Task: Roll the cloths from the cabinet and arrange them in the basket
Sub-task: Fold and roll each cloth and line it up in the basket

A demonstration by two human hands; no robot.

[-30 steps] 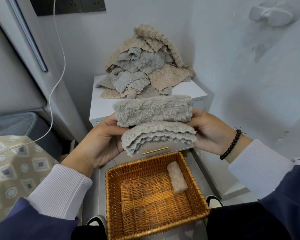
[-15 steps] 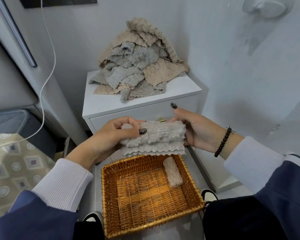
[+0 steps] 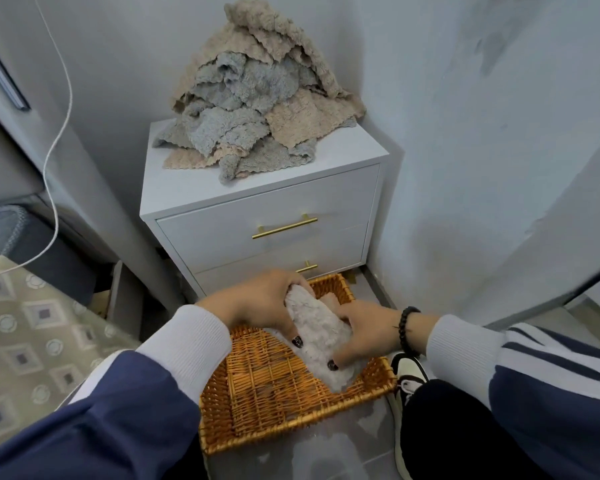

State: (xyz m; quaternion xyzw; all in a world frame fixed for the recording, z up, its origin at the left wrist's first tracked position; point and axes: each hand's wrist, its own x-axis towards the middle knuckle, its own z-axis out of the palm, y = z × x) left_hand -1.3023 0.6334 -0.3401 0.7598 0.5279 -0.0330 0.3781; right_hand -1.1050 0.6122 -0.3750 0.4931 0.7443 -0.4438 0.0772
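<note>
Two hands meet low in the frame's centre, but the biggest thing here is the white cabinet (image 3: 257, 216) filling the middle, its top serving as the store for the work still to do: a tall heap of grey and beige cloths (image 3: 253, 98) slumps there against the wall, unrolled, within easy reach above.

Below it, on the floor at lower centre, sits the wicker basket (image 3: 257, 393), set right against the cabinet's foot, probably so each roll travels only a short way down. Most of its woven bottom is bare.

Over the basket's right side, the left hand (image 3: 257, 303) curls over the far end of a rolled grey cloth (image 3: 317, 344) while the right hand (image 3: 364, 332) clamps around its near side; both grip it, likely to keep the roll from springing open as it is set in. A sliver of a beige roll (image 3: 329, 301) peeks out behind it by the right wall, so this one seems meant to lie beside that.
</note>
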